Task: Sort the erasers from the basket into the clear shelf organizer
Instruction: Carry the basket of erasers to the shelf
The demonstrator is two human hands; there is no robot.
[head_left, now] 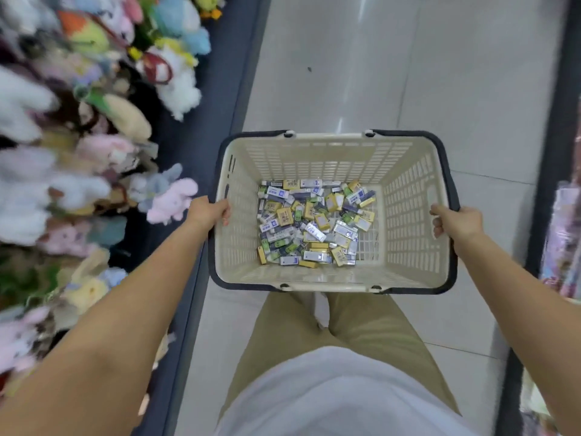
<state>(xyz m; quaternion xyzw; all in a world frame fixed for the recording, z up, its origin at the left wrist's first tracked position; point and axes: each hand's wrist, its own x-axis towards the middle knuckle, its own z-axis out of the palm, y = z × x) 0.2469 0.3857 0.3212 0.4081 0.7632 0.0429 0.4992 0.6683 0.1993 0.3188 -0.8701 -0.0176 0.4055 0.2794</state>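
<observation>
The left hand [209,214] curls its fingers over the left rim of the cream slotted plastic basket [327,135], whose long axis runs across mid-frame. Small wrapped erasers [314,221] heap on its floor, apart from all fingers. The right hand [457,221] grips the right rim.

plush toys [63,127] motion-blurred at left, goods at right edge [562,240] cut off, eraser labels [314,221] too small to read

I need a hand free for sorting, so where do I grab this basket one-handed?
Use the two dark handles, folded down around the short ends of the basket, where the left hand and right hand grip the rim. Swing both up to meet over the middle and grasp from above; the erasers should hang roughly centered.
</observation>
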